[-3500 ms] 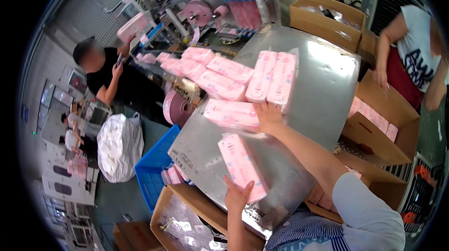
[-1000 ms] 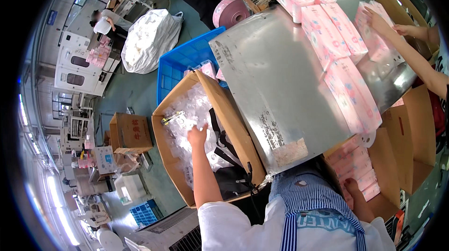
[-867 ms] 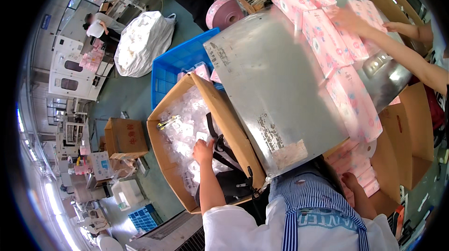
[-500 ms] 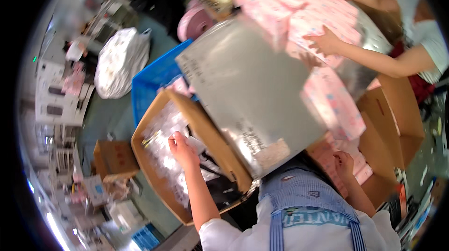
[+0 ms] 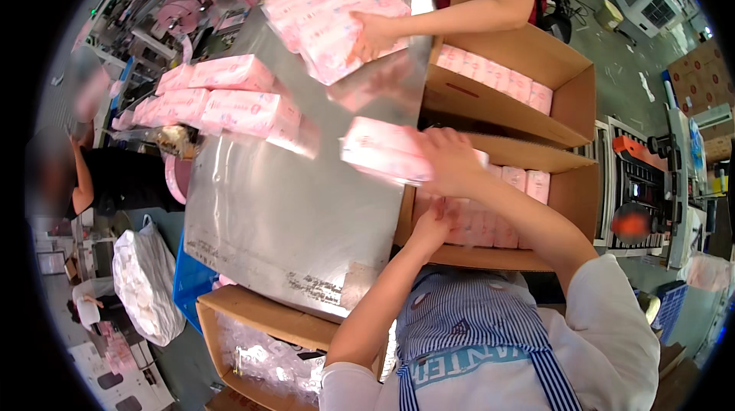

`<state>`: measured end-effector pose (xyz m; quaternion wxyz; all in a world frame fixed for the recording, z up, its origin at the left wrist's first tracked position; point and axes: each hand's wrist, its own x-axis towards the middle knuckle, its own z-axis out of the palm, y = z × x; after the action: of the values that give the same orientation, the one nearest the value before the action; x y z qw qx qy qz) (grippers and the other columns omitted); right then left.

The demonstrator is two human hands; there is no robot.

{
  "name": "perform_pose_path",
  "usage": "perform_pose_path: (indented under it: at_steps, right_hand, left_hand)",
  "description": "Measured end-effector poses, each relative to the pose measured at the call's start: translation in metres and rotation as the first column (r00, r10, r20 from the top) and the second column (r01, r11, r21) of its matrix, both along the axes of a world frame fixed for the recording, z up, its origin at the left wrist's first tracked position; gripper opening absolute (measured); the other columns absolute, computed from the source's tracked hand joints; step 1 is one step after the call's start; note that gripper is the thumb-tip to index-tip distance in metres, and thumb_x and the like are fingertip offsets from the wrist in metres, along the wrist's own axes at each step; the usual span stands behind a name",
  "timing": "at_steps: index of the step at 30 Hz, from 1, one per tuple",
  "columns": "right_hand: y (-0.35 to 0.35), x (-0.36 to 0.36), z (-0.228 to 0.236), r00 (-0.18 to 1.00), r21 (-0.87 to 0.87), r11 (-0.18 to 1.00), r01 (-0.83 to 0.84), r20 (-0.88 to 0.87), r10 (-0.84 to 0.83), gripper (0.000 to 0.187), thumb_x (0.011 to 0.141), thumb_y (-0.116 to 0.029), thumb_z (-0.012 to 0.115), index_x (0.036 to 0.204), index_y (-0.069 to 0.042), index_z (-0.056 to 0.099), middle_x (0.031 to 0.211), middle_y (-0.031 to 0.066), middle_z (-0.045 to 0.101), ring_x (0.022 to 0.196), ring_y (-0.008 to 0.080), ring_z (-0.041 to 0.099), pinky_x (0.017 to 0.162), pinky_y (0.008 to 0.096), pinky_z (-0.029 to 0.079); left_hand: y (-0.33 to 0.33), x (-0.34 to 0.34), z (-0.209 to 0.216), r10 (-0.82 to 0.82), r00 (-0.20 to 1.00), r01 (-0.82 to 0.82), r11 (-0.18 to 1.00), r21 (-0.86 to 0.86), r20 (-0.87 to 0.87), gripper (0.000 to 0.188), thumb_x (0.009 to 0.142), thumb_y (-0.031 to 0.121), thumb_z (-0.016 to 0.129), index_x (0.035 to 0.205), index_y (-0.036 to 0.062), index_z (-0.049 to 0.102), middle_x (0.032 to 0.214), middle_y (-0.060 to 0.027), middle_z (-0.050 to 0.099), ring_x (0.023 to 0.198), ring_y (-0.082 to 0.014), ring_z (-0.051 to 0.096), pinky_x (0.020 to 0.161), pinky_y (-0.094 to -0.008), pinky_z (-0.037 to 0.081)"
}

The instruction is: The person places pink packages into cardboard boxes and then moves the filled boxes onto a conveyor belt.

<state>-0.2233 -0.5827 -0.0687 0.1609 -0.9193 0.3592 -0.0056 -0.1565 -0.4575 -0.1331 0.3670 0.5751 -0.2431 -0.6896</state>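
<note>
My right hand (image 5: 452,160) grips a pink plastic-wrapped pack (image 5: 380,149), a long block held tilted over the right edge of the metal table (image 5: 276,204). Just below it, my left hand (image 5: 435,221) is at the near left corner of an open carton (image 5: 570,204). Its fingers are curled beside the pink packs (image 5: 498,236) standing in rows there; whether they pinch one is hard to see. Further along the table lies a stack of similar pink packs (image 5: 222,101). A co-worker's hand (image 5: 375,34) holds a bundle of pink packs (image 5: 329,17) at the far end.
A second carton (image 5: 570,78) with a row of pink packs stands beyond the first. Near the table's front left is a box of clear plastic bags (image 5: 268,353), beside a blue crate (image 5: 187,288) and a white sack (image 5: 145,285). Another person (image 5: 115,181) is at the left.
The view has turned. My left hand has left the box of plastic bags and reached the carton. My right hand, earlier low by the carton, now holds a pack. The co-worker's bundle is lifted.
</note>
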Motion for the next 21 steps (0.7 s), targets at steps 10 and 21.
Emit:
perform_pose_path:
  at_steps: [10, 21]
  right_hand:
    - [0.061, -0.164, -0.099, 0.838, 0.402, 0.783, 0.475, 0.064, -0.541, 0.102, 0.059, -0.028, 0.075, 0.141, -0.001, 0.021, 0.119, 0.0239, 0.047, 0.112, 0.0373, 0.046, 0.095, 0.0446, 0.041]
    - [0.057, -0.074, -0.187, 0.811, 0.804, 0.471, 0.364, -0.024, -0.585, 0.059, 0.085, -0.029, 0.060, 0.133, -0.002, 0.039, 0.099, 0.0195, 0.061, 0.087, 0.0370, 0.062, 0.074, 0.0426, 0.051]
  left_hand:
    - [0.067, 0.088, -0.019, 0.256, 0.722, -0.029, 0.939, -0.342, 0.643, 0.031, 0.084, 0.009, 0.058, 0.114, 0.0018, 0.056, 0.123, -0.0198, 0.052, 0.115, -0.0344, 0.049, 0.098, -0.0407, 0.039]
    - [-0.092, 0.192, 0.063, 0.201, -0.225, 0.251, 0.957, -0.142, 0.953, 0.044, 0.092, 0.037, 0.050, 0.126, 0.0088, 0.052, 0.140, -0.0193, 0.036, 0.130, -0.0392, 0.032, 0.104, -0.0503, 0.029]
